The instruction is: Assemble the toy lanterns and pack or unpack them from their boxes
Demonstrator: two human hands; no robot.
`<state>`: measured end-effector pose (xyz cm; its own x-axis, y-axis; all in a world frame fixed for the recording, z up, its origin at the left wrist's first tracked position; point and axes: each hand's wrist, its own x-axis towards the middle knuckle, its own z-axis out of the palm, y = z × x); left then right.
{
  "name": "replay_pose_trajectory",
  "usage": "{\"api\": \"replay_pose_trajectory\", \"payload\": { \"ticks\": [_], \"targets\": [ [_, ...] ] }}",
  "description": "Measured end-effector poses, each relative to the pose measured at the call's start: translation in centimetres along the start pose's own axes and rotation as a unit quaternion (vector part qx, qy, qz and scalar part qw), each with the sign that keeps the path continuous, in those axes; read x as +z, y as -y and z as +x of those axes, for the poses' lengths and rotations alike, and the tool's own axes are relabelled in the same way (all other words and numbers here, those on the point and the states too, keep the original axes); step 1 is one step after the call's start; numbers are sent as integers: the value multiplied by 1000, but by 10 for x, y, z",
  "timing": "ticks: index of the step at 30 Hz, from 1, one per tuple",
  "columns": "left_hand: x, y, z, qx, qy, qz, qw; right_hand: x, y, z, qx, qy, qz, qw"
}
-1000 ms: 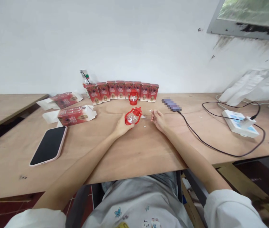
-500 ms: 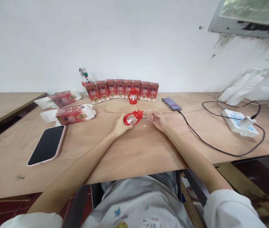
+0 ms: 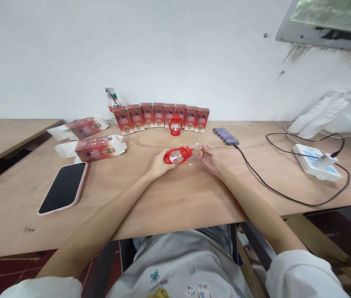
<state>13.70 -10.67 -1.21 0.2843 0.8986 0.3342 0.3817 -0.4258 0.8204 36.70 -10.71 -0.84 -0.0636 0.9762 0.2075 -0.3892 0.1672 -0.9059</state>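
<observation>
My left hand [image 3: 159, 164] is wrapped round the base of a small red lantern [image 3: 178, 156] with a clear globe. The lantern is tilted over, its cap pointing right. My right hand [image 3: 209, 156] pinches a thin wire handle [image 3: 195, 157] whose two ends reach toward the lantern's cap. Whether those ends sit in the cap is too fine to tell. Below the cap a small white disc [image 3: 190, 164] lies on the table. A second red lantern [image 3: 175, 127] stands upright farther back.
Several red printed boxes [image 3: 147, 116] stand in a curved row near the wall. Two opened boxes [image 3: 96, 150] lie at left, behind a phone [image 3: 63, 188]. At right are a pixelated device [image 3: 225, 136], its black cable [image 3: 258, 179] and a white power strip [image 3: 315, 163].
The lantern in my left hand has tipped from leaning to nearly lying, its cap swinging right toward the wire handle. My right hand has turned slightly, keeping its pinch.
</observation>
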Motion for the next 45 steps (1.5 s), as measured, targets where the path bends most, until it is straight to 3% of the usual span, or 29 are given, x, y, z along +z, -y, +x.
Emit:
{"api": "replay_pose_trajectory", "payload": {
  "ticks": [10,20,28,34,45],
  "targets": [
    [0,1,0,7,2,0,1000,-2,-2,3,-13,-7,29,999],
    [-1,-9,-7,76,73,23,994,6,-6,-2,31,22,6,999],
    [2,-4,-4,33,49,10,998,3,5,-1,-11,23,39,999],
    [1,-6,-5,35,54,36,997,7,6,-4,-9,7,1,1000],
    [2,-7,-6,61,64,44,995,15,12,-9,6,55,-54,997]
  ]
}}
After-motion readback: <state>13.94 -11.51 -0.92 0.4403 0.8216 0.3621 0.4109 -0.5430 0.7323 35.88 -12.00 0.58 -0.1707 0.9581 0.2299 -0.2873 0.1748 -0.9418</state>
